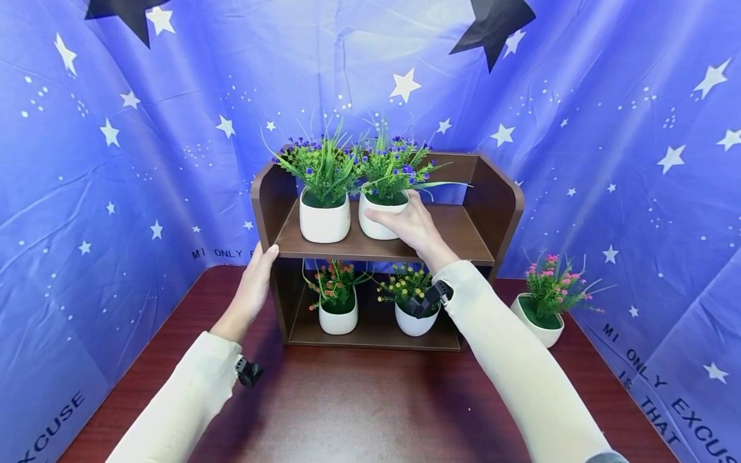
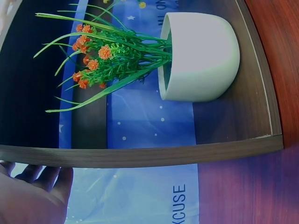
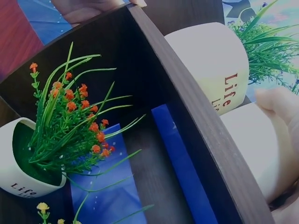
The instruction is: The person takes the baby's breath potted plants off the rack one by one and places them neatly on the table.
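My right hand [image 1: 412, 222] grips a white potted plant [image 1: 379, 222] with blue-purple flowers on the upper shelf, thumb across the pot's front and fingers around its far side. Just left of it stands a second blue-purple potted plant [image 1: 325, 222]. My left hand [image 1: 255, 283] rests against the left side panel of the brown two-tier shelf [image 1: 370, 252]. In the left wrist view its fingers [image 2: 60, 184] touch the panel's outer face. On the lower tier sit an orange-flowered potted plant [image 1: 338, 315] and a yellow-flowered potted plant [image 1: 417, 321], the latter partly behind my right wrist camera.
A pink-flowered potted plant [image 1: 541, 321] stands on the reddish-brown table [image 1: 359, 405], right of the shelf. Blue star-patterned curtains [image 1: 173, 128] enclose the table at the back and both sides. The shelf's right side panel [image 1: 498, 199] rises beyond my right hand.
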Demonstrator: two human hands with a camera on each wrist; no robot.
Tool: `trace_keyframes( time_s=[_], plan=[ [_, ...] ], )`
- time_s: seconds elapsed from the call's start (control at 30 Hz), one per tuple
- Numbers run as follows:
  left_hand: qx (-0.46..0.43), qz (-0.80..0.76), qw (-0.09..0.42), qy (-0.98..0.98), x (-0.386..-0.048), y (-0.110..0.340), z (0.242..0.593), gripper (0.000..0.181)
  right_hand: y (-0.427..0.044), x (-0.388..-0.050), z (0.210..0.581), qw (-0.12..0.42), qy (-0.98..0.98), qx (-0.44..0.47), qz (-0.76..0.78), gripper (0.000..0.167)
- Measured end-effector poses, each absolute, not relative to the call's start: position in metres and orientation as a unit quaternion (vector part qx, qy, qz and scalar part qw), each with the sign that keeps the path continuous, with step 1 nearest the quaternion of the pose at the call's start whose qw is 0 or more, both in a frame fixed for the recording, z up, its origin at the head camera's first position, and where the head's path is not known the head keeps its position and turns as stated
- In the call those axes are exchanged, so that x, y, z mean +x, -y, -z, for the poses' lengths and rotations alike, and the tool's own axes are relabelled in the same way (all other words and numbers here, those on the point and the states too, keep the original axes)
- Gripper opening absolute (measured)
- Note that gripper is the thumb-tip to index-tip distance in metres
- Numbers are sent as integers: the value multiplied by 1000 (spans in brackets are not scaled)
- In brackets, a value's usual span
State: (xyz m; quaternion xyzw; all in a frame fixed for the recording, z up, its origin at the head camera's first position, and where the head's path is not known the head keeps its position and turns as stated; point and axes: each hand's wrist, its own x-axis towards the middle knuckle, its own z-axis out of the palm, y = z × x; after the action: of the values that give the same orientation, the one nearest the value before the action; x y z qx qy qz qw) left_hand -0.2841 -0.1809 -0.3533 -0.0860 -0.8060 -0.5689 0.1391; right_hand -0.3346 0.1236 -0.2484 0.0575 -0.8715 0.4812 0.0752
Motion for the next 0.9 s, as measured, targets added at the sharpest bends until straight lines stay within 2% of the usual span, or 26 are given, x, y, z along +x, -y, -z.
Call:
trace_keyframes(
  time_s=[0.3, 0.9],
  plan=[
    [-90, 574, 137, 802, -284, 181, 353, 66, -131, -329, 246, 84, 875, 61, -472, 118],
    [-86, 572, 137, 804, -285, 181, 354, 66, -156, -306, 242, 65, 888, 74, -449, 128]
  ],
)
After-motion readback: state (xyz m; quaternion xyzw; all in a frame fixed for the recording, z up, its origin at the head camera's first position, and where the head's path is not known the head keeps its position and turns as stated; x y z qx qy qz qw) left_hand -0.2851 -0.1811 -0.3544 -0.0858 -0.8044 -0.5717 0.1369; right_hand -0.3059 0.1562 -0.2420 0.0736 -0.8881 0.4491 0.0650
